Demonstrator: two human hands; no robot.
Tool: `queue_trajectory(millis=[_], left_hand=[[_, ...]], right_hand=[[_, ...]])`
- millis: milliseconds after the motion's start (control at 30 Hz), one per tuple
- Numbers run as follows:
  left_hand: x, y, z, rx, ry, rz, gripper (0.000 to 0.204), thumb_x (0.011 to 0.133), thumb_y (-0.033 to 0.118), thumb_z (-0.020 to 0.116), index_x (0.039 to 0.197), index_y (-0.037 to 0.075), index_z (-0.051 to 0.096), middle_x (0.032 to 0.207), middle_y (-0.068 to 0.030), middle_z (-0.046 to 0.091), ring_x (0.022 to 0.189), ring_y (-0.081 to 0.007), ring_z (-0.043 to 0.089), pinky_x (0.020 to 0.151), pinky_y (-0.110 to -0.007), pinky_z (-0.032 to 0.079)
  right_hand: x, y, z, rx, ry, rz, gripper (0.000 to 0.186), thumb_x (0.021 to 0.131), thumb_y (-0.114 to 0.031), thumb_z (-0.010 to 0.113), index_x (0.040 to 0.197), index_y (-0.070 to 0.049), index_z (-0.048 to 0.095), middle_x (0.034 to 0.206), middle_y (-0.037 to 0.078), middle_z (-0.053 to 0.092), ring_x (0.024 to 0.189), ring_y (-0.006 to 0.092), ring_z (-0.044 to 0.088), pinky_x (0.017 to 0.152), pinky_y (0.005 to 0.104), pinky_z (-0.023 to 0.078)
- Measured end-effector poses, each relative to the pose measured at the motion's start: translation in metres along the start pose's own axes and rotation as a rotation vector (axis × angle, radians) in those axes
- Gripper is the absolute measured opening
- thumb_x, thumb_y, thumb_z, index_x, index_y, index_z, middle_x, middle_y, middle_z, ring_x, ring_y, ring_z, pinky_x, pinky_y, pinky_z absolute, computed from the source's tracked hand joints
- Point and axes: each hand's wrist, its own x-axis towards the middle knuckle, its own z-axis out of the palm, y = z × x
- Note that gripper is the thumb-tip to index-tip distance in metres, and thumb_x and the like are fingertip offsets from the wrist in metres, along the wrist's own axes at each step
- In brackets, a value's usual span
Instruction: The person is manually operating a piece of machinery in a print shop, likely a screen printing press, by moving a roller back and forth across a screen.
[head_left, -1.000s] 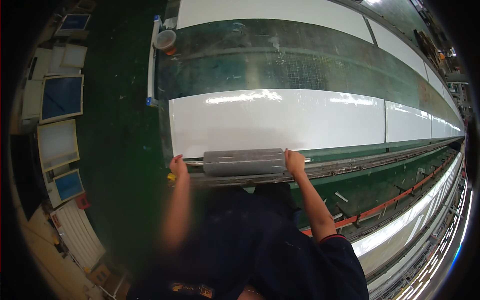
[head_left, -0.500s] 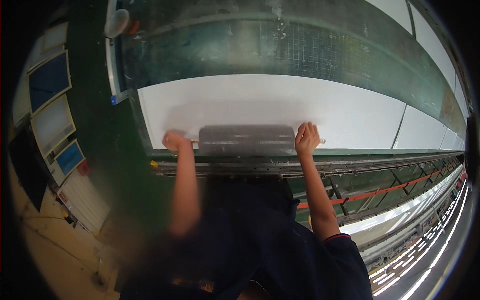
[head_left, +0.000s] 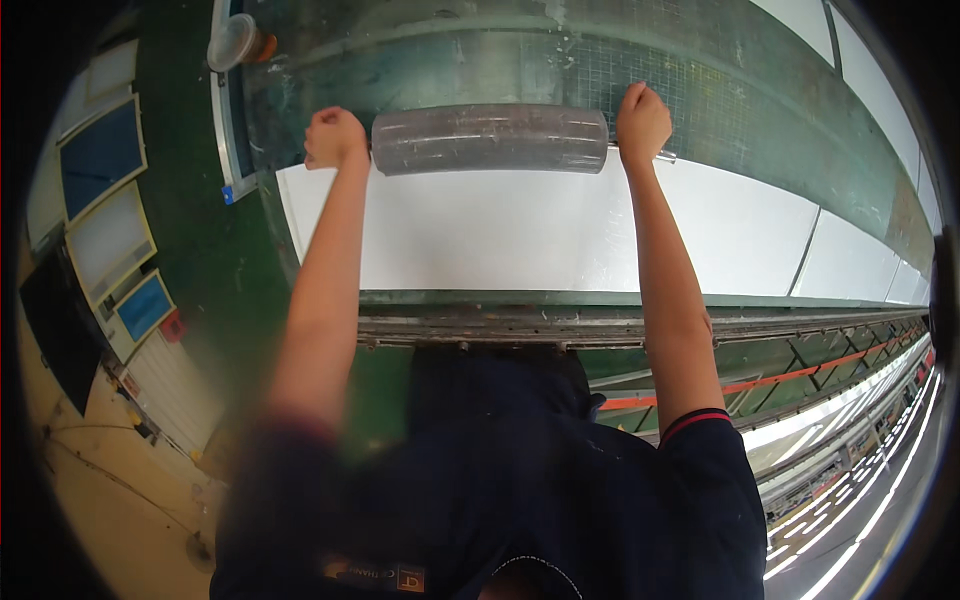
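Observation:
A grey translucent roller (head_left: 488, 138) lies across the far edge of a white sheet (head_left: 500, 230) on the long green table (head_left: 600, 50). My left hand (head_left: 335, 138) is closed on the roller's handle at its left end, with the arm stretched forward. My right hand (head_left: 643, 125) is closed on the handle at the right end, a short metal tip showing past it. More white sheets (head_left: 845, 260) continue along the table to the right.
A plastic cup (head_left: 234, 42) stands at the table's left end by a metal bar (head_left: 222, 130). Metal rails (head_left: 500, 322) run along the near edge. Framed screens (head_left: 105, 250) are at the left. An orange rail (head_left: 745, 382) and racks lie to the right.
Both hands and the roller have moved forward, away from my body, from the near edge of the white sheet to its far edge; my arms are now more outstretched.

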Motion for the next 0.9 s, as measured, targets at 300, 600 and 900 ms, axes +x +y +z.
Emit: queue_trajectory(millis=[300,600,900], left_hand=[[-0.074,-0.131,-0.018,-0.021,0.117,0.64,0.018,0.089,0.022,0.057,0.081,0.022,0.072,0.086,-0.0033,0.065,0.088,-0.0276,0.061,0.097,-0.044,0.04],[-0.12,-0.245,-0.089,0.04,-0.213,0.919,0.019,0.093,0.017,0.052,0.085,0.014,0.069,0.079,-0.0068,0.068,0.075,-0.0323,0.062,0.079,-0.045,0.044],[-0.123,-0.262,-0.117,0.192,-0.665,0.918,0.048,0.101,0.044,0.051,0.078,0.01,0.075,0.068,-0.017,0.069,0.073,-0.0381,0.069,0.072,-0.051,0.052]], right_hand=[[-0.126,0.064,-0.033,-0.037,-0.022,-0.143,0.038,0.103,-0.027,0.052,0.071,-0.006,0.057,0.072,0.016,0.062,0.069,0.039,0.062,0.062,0.0507,0.048],[-0.265,0.101,-0.082,-0.194,-0.094,-0.22,0.038,0.102,-0.021,0.051,0.068,-0.009,0.061,0.062,0.012,0.062,0.061,0.0352,0.062,0.066,0.0487,0.045],[-0.309,0.134,-0.096,-0.235,-0.213,-0.306,0.048,0.105,-0.029,0.047,0.067,-0.006,0.066,0.065,0.018,0.067,0.061,0.0402,0.064,0.07,0.0535,0.049]])
